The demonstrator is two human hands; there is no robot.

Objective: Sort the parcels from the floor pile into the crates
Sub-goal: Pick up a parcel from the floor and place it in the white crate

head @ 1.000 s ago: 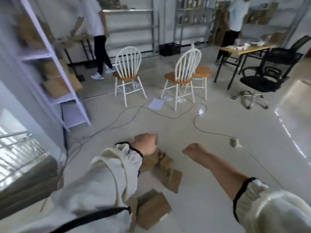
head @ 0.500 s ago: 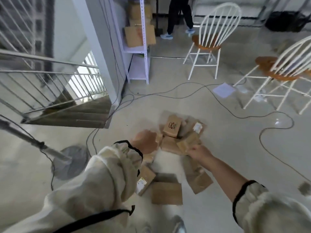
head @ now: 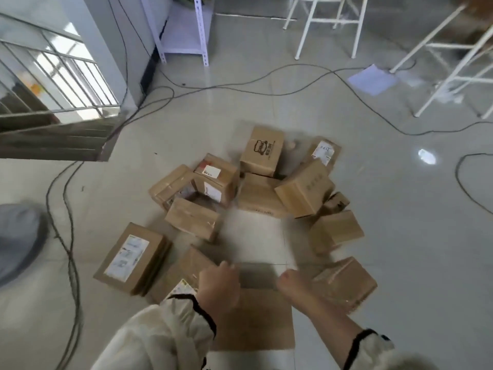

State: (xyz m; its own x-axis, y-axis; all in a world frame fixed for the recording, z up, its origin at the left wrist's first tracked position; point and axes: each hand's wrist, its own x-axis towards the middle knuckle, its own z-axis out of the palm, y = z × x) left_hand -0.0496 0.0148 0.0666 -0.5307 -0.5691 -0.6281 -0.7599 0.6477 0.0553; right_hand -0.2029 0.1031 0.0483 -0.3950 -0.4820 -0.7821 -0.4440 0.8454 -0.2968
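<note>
A flat parcel point(head: 256, 321) lies on the floor point(head: 400, 236), lower centre of frame.
The left hand point(head: 218, 285) and right hand point(head: 292, 284) meet its far edge; blur hides whether either grip is clamped on it. The other parcels point(head: 262, 152) lie scattered across mid-frame.

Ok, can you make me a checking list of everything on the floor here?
Surface: pale tiled floor, glossy.
Job's things: pile of brown parcels on the floor; a flat parcel nearest; no crates seen.
Clutter: sheet of paper; blurred grey object.
Hands: left hand and right hand at the flat parcel's far edge; grip too blurred to tell.
Cables: dark cables snake over the floor, beside the pile.
Surroundings: white chairs, shelf unit, stair railing.
</note>
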